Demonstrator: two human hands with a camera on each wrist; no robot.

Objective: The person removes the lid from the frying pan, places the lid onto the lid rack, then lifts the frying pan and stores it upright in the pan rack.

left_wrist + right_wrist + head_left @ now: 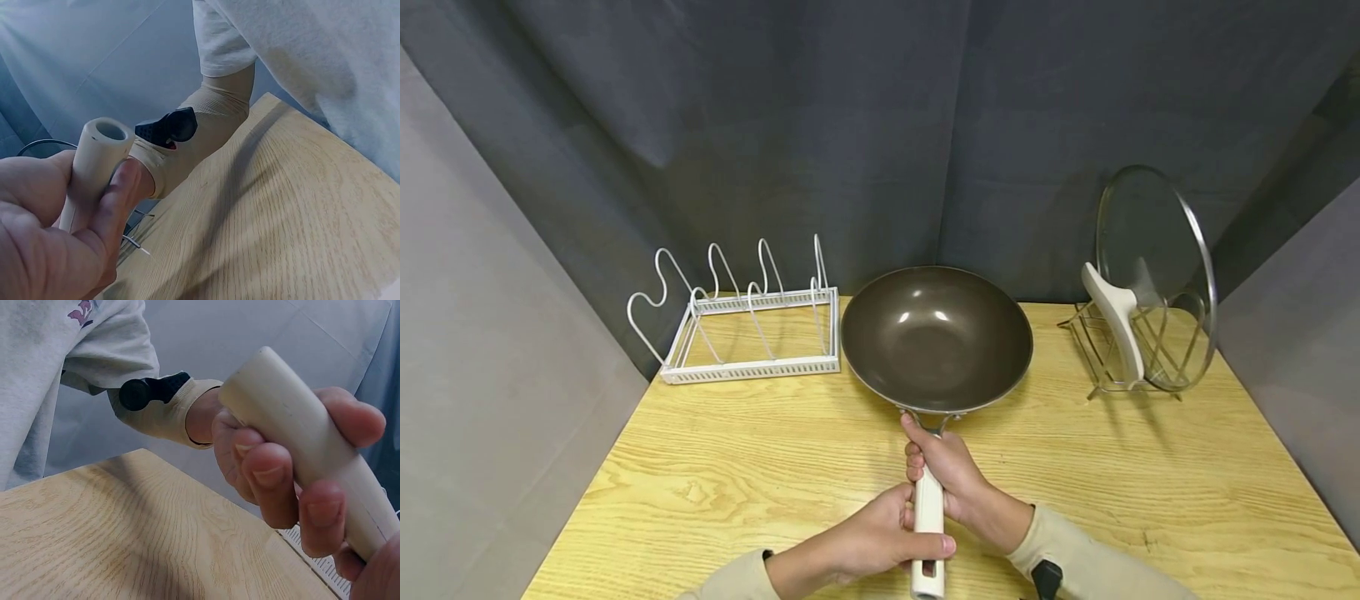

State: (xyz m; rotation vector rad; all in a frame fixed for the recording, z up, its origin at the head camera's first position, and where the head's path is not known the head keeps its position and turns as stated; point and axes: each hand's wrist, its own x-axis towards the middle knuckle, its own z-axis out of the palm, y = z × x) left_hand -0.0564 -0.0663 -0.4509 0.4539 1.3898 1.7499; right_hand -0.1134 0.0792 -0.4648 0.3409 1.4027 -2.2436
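Here, left hand (pixel 883 533), right hand (pixel 952 471) around one pan handle (pixel 929 504); one lid (pixel 1150 233), two racks (pixel 760 368) (pixel 1086 357)

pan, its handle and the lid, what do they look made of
Pan: probably coated metal, dark brown and semi-gloss, with bright highlights. Pan handle: likely plastic, smooth cream, satin sheen. Lid: seemingly glass, since its rack shows through; the shiny rim looks metallic.

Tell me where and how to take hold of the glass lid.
Grip the lid handle at its middle, probably best from the left. The glass lid stands on edge in the wire rack, and its pale, curved handle juts out leftward, apparently with finger room behind it. The right hand would first have to release the pan handle.
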